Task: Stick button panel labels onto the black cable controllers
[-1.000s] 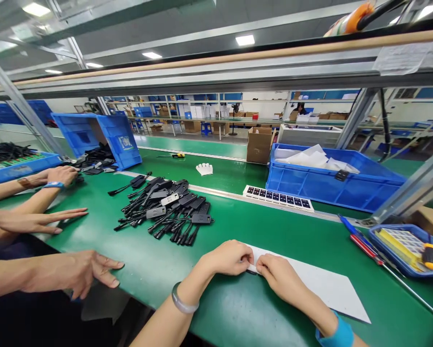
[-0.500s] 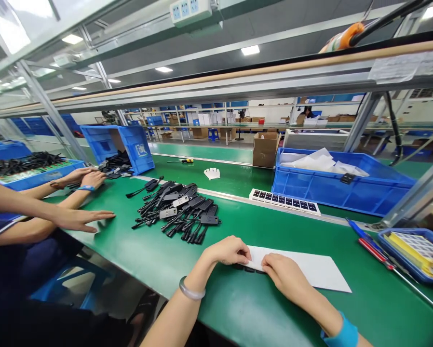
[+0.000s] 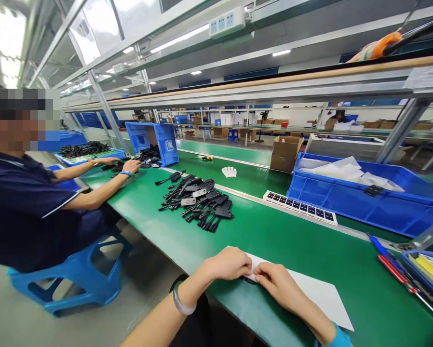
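A long white sheet [image 3: 323, 299] lies on the green bench top in front of me. At its left part my left hand [image 3: 231, 263] is closed, fingertips pinched at the near edge. Close beside it my right hand [image 3: 278, 282] pinches the same edge, thumb and forefinger nearly touching the left fingertips. Just below the fingers a small dark piece [image 3: 250, 280] shows at the sheet's edge, mostly hidden. Beyond my hands lies a heap of black short-cabled devices [image 3: 205, 200], a few with grey faces.
A co-worker [image 3: 39, 202] sits at left, hands by a tipped blue crate [image 3: 169, 147]. A white strip of black sockets [image 3: 299, 207], a large blue bin [image 3: 357, 202], a white glove [image 3: 229, 172] and a cardboard box [image 3: 285, 153] stand beyond. Pens [image 3: 392, 265] lie at right.
My view has swung left, bringing the co-worker and stool into sight. An arm stretched over the bench at left is gone. My hands have drawn closer together on the sheet's edge.
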Demonstrator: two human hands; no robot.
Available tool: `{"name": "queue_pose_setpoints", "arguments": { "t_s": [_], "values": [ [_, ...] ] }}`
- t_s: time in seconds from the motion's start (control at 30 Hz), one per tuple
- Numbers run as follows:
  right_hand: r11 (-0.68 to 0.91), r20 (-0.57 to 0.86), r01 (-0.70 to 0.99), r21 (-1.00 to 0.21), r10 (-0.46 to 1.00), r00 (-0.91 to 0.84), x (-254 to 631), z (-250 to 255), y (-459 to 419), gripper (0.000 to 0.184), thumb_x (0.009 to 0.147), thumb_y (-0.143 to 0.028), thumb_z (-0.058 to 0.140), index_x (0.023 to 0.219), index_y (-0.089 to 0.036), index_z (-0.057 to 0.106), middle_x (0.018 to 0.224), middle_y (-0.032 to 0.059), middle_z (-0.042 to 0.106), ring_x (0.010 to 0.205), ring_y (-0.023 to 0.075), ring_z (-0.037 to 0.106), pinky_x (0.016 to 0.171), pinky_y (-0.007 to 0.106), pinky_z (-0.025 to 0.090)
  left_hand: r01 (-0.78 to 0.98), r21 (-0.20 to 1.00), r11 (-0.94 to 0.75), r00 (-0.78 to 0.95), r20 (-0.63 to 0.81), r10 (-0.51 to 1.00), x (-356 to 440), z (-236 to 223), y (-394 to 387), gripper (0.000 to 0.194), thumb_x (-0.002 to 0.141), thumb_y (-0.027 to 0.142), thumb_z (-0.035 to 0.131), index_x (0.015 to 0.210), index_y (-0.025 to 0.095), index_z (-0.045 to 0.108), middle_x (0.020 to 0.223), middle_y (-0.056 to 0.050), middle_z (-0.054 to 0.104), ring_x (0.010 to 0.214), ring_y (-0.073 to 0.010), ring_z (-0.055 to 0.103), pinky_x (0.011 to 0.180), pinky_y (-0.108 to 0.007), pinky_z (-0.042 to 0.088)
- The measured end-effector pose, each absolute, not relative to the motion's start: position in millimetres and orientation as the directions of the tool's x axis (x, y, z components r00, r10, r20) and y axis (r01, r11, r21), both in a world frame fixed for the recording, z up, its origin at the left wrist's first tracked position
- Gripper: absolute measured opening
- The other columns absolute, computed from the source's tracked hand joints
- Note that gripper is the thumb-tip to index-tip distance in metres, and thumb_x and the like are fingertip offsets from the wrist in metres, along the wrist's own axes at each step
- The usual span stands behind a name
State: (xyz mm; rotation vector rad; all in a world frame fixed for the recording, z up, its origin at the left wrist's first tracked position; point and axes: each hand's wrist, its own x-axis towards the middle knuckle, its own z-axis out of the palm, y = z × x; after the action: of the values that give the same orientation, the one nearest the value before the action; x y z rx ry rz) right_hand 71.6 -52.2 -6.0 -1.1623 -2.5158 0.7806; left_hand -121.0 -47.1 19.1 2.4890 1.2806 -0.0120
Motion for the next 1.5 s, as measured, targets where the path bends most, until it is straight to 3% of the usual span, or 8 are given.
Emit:
{"name": "queue_pose_setpoints", "arguments": {
  "t_s": [0.27, 0.43, 0.63, 0.87, 1.0, 1.2, 1.3, 1.5],
  "values": [
    [0.553, -0.007, 0.686, -0.472, 0.776, -0.631, 74.8, -9.1, -54.2, 0.026, 0.09, -0.02, 0.039, 0.077, -0.018, 0.061, 0.076, 0.0062, 0.066, 0.072, 0.0203, 0.059, 0.064, 0.029, 0.036, 0.783, 0.245, -0.572, 0.612, -0.136, 0.779, -118.7, 18.0, -54.4, 0.02, 0.089, 0.032, 0.046, 0.086, 0.02, 0.062, 0.086, -0.005, 0.067, 0.08, -0.0202, 0.062, 0.064, -0.026, 0.041],
    [0.565, -0.013, 0.67, -0.482, 0.76, -0.65, 80.1, -3.8, -51.8, 0.018, 0.087, -0.02, 0.048, 0.076, -0.021, 0.062, 0.077, 0.0014, 0.068, 0.071, 0.0173, 0.06, 0.061, 0.024, 0.037, 0.76, 0.224, -0.61, 0.645, -0.137, 0.752, -109.2, 13.9, -51.2, 0.017, 0.089, 0.03, 0.048, 0.085, 0.02, 0.061, 0.083, -0.002, 0.066, 0.08, -0.0169, 0.062, 0.067, -0.023, 0.041],
    [0.525, -0.001, 0.744, -0.413, 0.817, -0.576, 82.2, -3.9, -49.3, 0.025, 0.091, -0.018, 0.039, 0.082, -0.014, 0.062, 0.083, 0.0127, 0.068, 0.077, 0.0242, 0.062, 0.065, 0.03, 0.037, 0.813, 0.138, -0.565, 0.579, -0.091, 0.81, -102.0, 10.6, -56.0, 0.023, 0.093, 0.03, 0.036, 0.094, 0.016, 0.054, 0.09, -0.009, 0.065, 0.082, -0.0237, 0.063, 0.066, -0.03, 0.042],
    [0.581, -0.015, 0.68, -0.447, 0.755, -0.655, 98.8, 2.9, -44.0, 0.018, 0.085, -0.015, 0.049, 0.077, -0.019, 0.064, 0.079, 0.0037, 0.069, 0.072, 0.018, 0.061, 0.062, 0.024, 0.036, 0.781, 0.156, -0.604, 0.624, -0.163, 0.764, -106.0, 14.8, -47.3, 0.021, 0.09, 0.035, 0.046, 0.081, 0.02, 0.057, 0.074, -0.003, 0.064, 0.067, -0.0201, 0.062, 0.057, -0.026, 0.039],
    [0.569, -0.004, 0.696, -0.438, 0.773, -0.634, 98.1, 1.0, -44.7, 0.022, 0.087, -0.015, 0.044, 0.078, -0.017, 0.064, 0.079, 0.0079, 0.069, 0.073, 0.0202, 0.06, 0.062, 0.027, 0.034, 0.756, 0.189, -0.627, 0.651, -0.116, 0.75, -99.7, 16.5, -48.9, 0.024, 0.09, 0.04, 0.045, 0.09, 0.018, 0.057, 0.088, -0.006, 0.064, 0.078, -0.0192, 0.061, 0.065, -0.026, 0.042],
    [0.556, -0.037, 0.688, -0.466, 0.764, -0.644, 109.5, 1.7, -34.2, 0.018, 0.084, -0.017, 0.05, 0.073, -0.021, 0.063, 0.072, 0.0005, 0.067, 0.065, 0.0152, 0.058, 0.057, 0.022, 0.034, 0.727, 0.208, -0.654, 0.678, -0.07, 0.732, -80.4, 5.5, -42.4, 0.027, 0.094, 0.035, 0.038, 0.09, 0.017, 0.058, 0.09, -0.006, 0.064, 0.083, -0.0189, 0.061, 0.069, -0.027, 0.042],
    [0.548, -0.054, 0.722, -0.423, 0.78, -0.624, 118.0, 4.7, -31.8, 0.018, 0.08, -0.012, 0.051, 0.07, -0.02, 0.063, 0.07, 0.0019, 0.067, 0.065, 0.0161, 0.058, 0.057, 0.023, 0.032, 0.736, 0.19, -0.65, 0.671, -0.076, 0.737, -77.4, 2.4, -39.2, 0.019, 0.091, 0.03, 0.044, 0.09, 0.017, 0.058, 0.09, -0.006, 0.065, 0.082, -0.0206, 0.061, 0.069, -0.028, 0.042],
    [0.551, -0.052, 0.764, -0.336, 0.799, -0.599, 117.8, 1.8, -30.8, 0.024, 0.089, -0.016, 0.041, 0.078, -0.015, 0.062, 0.079, 0.0101, 0.066, 0.071, 0.0205, 0.059, 0.06, 0.027, 0.031, 0.763, 0.162, -0.626, 0.645, -0.118, 0.755, -71.8, 6.5, -38.3, 0.018, 0.09, 0.029, 0.042, 0.094, 0.018, 0.056, 0.094, -0.008, 0.066, 0.083, -0.023, 0.062, 0.067, -0.029, 0.043]
  ]
}}
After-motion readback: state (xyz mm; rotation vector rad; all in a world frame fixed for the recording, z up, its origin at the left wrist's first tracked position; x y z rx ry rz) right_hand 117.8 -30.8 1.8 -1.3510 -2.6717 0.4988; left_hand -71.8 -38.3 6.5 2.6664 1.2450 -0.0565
